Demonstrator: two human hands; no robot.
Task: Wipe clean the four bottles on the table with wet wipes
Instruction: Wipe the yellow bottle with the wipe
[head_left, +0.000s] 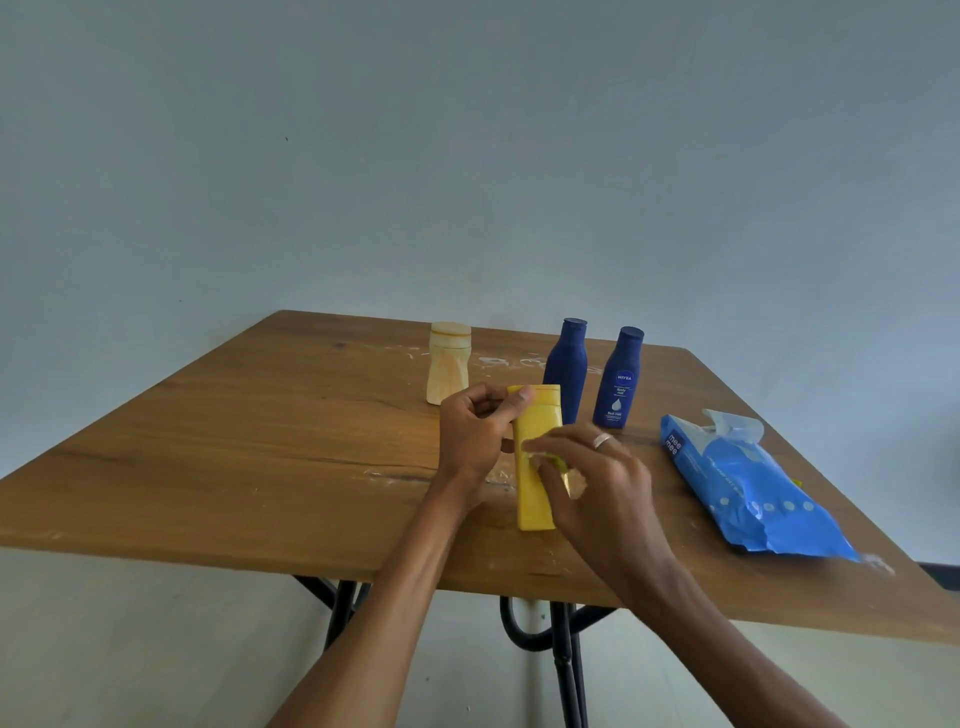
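A yellow bottle (535, 499) is held over the middle of the wooden table (270, 447), cap end away from me. My left hand (475, 434) grips it near the cap. My right hand (597, 483), with a ring on one finger, presses a wet wipe (563, 475) against the bottle's right side; most of the wipe is hidden under the fingers. Behind stand a cream bottle (448, 364) and two dark blue bottles (566, 369) (618, 376), all upright.
A blue pack of wet wipes (748, 493) lies on the table's right side with its flap lifted. White smears mark the tabletop near the bottles and the front. Black metal legs show under the table; a plain wall stands behind.
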